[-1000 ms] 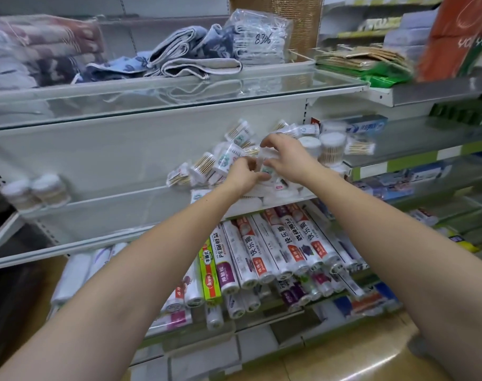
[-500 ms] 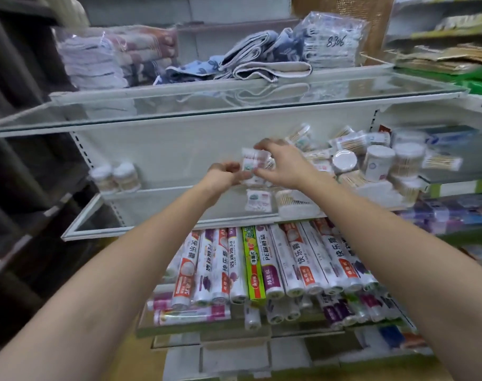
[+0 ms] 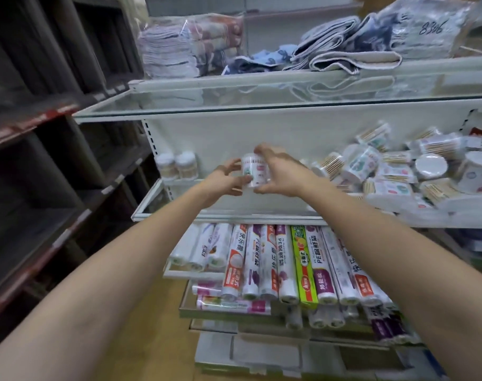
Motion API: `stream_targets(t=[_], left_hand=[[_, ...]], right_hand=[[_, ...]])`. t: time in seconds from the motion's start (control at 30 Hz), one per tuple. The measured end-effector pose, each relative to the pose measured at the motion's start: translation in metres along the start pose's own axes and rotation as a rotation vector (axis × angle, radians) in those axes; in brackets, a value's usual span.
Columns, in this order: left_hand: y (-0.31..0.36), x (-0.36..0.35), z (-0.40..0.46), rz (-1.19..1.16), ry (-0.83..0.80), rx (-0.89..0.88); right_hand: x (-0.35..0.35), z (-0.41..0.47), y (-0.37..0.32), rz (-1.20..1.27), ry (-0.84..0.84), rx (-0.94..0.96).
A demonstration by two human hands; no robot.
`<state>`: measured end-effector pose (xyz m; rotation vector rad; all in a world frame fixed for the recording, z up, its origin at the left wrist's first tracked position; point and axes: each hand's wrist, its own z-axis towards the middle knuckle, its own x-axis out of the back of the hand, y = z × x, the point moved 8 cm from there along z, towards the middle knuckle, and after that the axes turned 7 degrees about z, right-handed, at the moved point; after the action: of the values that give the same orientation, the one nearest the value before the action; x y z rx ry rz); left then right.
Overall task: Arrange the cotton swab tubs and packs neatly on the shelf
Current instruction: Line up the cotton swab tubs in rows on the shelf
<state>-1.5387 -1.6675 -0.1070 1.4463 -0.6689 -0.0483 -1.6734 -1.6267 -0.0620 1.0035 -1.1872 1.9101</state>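
- Shop aisle, white metal shelving with glass shelf boards; dark empty racks far left, folded towels in plastic up top, rolls of cling film on the tier below.
- Two small clear cotton swab tubs with white lids (image 3: 176,166) stand upright side by side at the far left back of the glass middle shelf (image 3: 162,204), touching or nearly so, well apart from the rest.
- Left hand (image 3: 225,179) curls its fingers round the left side of a small clear cylindrical cotton swab tub with a white, pink-marked label (image 3: 255,171); tub upright, held above the shelf's bare left half, not set down.
- Right hand (image 3: 279,171) holds the same tub from the right, fingers over the top edge, thumb low on the wall. Both hands are closed on it, neither spread wide.
- Handling, judged: light, stiff thin plastic, smooth label so a bit slippery; lid may pop if squeezed hard. Best held round the side wall, mid height, one hand is enough.
- Look: see-through wall, printed wrap, swabs inside too blurred to make out.
- Right: jumbled heap of cotton swab tubs and flat packs (image 3: 399,171), many tipped on their sides, wooden sticks showing through clear walls, one white round lid facing up.
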Motion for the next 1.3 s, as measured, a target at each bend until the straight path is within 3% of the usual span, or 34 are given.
stream_targets(t=[0.17, 0.33, 0.77, 1.3], left_hand=[[0.004, 0.017, -0.007, 0.344, -0.094, -0.136], [0.004, 0.030, -0.004, 0.616, 0.044, -0.253], [-0.006, 0.061, -0.006, 0.492, 0.098, -0.273], [0.007, 0.060, 0.001, 0.709, 0.154, -0.434]], right_hand=[[-0.014, 0.013, -0.013, -0.031, -0.022, -0.012], [-0.021, 0.018, -0.028, -0.013, -0.027, -0.007], [-0.028, 0.024, -0.017, -0.001, -0.061, -0.109], [-0.041, 0.033, -0.014, -0.027, -0.033, -0.122]])
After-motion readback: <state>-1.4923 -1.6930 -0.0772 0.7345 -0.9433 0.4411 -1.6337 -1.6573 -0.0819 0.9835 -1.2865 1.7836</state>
